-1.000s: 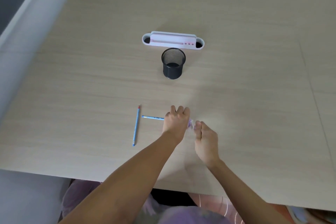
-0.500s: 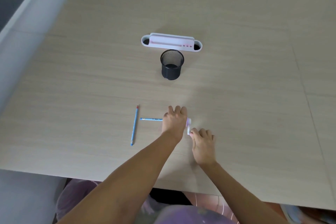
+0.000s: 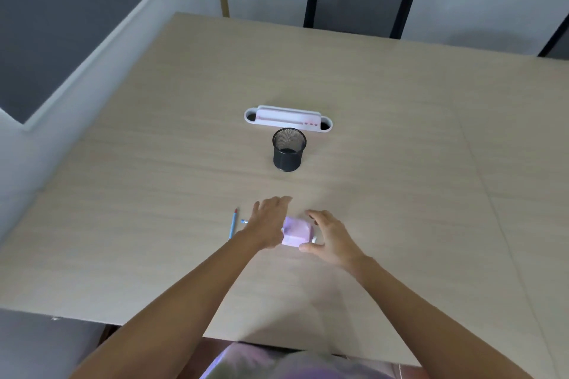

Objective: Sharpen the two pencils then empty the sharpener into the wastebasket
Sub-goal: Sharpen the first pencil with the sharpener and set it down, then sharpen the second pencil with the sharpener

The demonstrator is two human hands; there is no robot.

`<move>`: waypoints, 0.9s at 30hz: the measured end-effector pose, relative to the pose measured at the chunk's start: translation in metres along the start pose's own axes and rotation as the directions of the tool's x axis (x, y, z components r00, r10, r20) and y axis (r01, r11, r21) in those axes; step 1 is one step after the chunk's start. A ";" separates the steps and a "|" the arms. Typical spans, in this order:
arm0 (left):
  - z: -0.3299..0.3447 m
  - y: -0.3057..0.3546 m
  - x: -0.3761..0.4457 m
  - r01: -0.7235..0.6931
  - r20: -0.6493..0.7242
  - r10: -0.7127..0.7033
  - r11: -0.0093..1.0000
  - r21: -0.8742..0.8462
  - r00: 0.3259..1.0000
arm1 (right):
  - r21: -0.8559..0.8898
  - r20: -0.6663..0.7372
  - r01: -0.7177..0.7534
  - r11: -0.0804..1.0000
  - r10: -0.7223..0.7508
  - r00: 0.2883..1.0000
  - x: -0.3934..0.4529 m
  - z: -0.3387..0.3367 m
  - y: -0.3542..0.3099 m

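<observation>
Evidently early: both pencils lay unsharpened-looking on the table; left hand and right hand, fingers spread, flanked the sharpener; wastebasket awaited.

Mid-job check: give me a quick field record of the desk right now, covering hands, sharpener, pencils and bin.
left hand: open, beside the sharpener, partly covering one pencil
right hand: open, curved around the sharpener's right side
lilac box-shaped plastic sharpener: on the table between both hands
blue pencil with red end: lying left of the hands
second blue pencil: only its tip shows
black mesh cylindrical wastebasket: upright, beyond the hands
white oblong desk organiser: behind the wastebasket
</observation>
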State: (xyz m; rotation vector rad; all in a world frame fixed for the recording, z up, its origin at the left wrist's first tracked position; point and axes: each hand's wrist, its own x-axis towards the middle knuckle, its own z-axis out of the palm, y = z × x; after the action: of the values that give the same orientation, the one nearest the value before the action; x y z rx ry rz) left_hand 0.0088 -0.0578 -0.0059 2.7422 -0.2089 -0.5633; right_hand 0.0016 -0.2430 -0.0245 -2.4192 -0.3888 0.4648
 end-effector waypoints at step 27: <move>0.021 -0.034 -0.002 0.049 0.101 -0.027 0.974 -0.222 0.995 | -0.271 0.120 -0.075 0.960 0.111 0.987 0.021 -0.004 -0.032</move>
State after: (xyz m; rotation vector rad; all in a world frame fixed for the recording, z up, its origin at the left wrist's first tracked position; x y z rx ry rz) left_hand 0.0006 -0.0314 -0.0353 2.5072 -0.1082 -0.6872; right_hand 0.0170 -0.2125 -0.0063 -2.6833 -0.4186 0.6569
